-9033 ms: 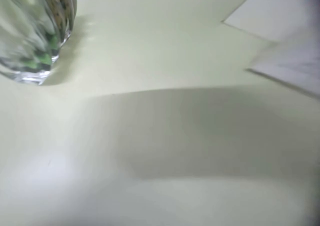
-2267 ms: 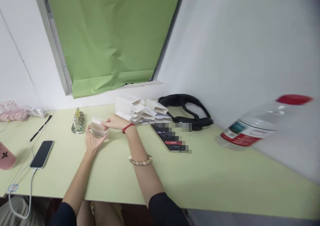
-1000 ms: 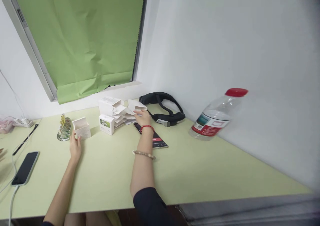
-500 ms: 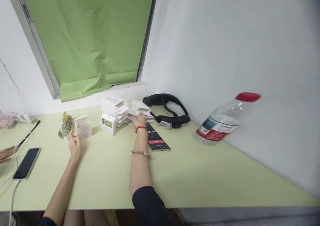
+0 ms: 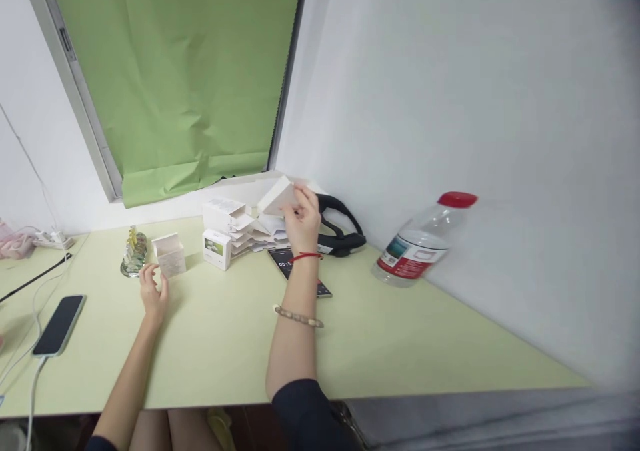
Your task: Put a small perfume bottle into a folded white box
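Pinched in my right hand point(image 5: 304, 223) is a white cardboard box point(image 5: 276, 198), held up above a pile of white cartons point(image 5: 239, 230). Beneath my right wrist lies a phone point(image 5: 325, 289) with its screen lit. My left hand point(image 5: 154, 294) rests on the table with loosely curled fingers apart and nothing in them. Just beyond it stands a white box point(image 5: 170, 258) with an open top. To the left of that box is a small clear tray point(image 5: 131, 271) carrying several little yellowish and clear items. A closed white box with a green picture point(image 5: 217, 250) stands before the pile.
A black headset point(image 5: 345, 243) lies behind the lit phone. A clear plastic bottle with a red cap point(image 5: 419, 251) stands by the wall on the right. At left, a second phone point(image 5: 60, 324) is plugged into a white cable. A power strip point(image 5: 54, 240) sits farther back.
My right hand has lifted the white box off the pile and moved it up. The left hand has stayed near the open box. Another person's hand has mostly left at the left edge.
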The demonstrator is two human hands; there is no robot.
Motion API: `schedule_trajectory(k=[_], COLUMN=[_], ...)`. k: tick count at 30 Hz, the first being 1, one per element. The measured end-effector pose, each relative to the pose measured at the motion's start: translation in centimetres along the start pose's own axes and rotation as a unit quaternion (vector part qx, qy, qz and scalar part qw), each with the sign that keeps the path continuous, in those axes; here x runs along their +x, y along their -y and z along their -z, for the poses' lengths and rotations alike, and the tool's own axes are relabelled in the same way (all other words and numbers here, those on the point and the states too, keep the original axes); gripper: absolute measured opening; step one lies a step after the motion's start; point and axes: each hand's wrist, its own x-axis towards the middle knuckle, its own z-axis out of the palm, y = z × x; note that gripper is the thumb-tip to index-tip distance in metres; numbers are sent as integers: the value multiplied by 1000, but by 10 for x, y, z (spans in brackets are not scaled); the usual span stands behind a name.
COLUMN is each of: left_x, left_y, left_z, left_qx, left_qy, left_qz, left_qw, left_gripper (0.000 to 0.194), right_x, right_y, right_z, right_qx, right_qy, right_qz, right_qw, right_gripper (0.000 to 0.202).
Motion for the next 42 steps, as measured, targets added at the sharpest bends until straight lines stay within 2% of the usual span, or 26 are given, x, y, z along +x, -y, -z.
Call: schedule_trajectory(k=[2,4,7,9,12,15,17,20,22,24,26,29,31,33,35,38,40,42], left_x=[-3,-8,-15,-18,-15,-10,-8,-8,-11,-14,-17,-18,-17,-17,-18,-21,-23,-24], left_y=[-3,-6,-6,-5,-6,-13,-17,-22,-21,-19,-17,-15,-16,-18,-18,-16,-14,-14], left_z=[1,1,-2,-4,-6,-6,-7,-13,-18,-22,-25,-25,-23,-20,-18,-19,-19,-20], left_qx=[-7,-20,-61,-109,-193,-244,-248,-239,-240,-236,-226,-210,-202,-190,-173,-144,-123,-107], left_qy=[20,55,123,148,126,112,131,153,152,144,132,116,108,105,109,127,140,149], left_qz=[-39,-50,-26,8,61,140,196,215,211,219,220,190,172,165,161,145,129,108], left_qw=[999,997,990,983,971,953,940,935,935,936,940,952,958,962,966,971,974,977], left_gripper=[22,25,37,49,67,76,71,50,40,40,45,47,48,50,54,60,63,63], right_x=[-2,-8,-22,-33,-49,-62,-68,-76,-79,-80,-80,-79,-77,-74,-72,-69,-70,-72], right_y=[34,67,107,124,135,136,135,137,139,142,143,141,140,141,143,146,147,147], right_z=[2,0,-6,-14,-28,-45,-55,-66,-69,-69,-68,-66,-64,-62,-59,-54,-54,-57], right_qx=[18,31,37,41,38,37,28,0,-20,-44,-62,-99,-159,-231,-276,-275,-258,-245], right_qy=[26,86,192,282,431,572,648,715,727,714,672,585,545,537,561,613,636,646], right_qz=[42,72,101,108,95,86,76,59,51,25,4,19,16,-20,-70,-123,-129,-111], right_qw=[999,993,975,952,897,815,758,696,685,699,738,805,823,811,777,730,716,715], right_gripper=[57,55,50,48,47,38,32,26,25,26,37,49,56,67,73,73,72,69])
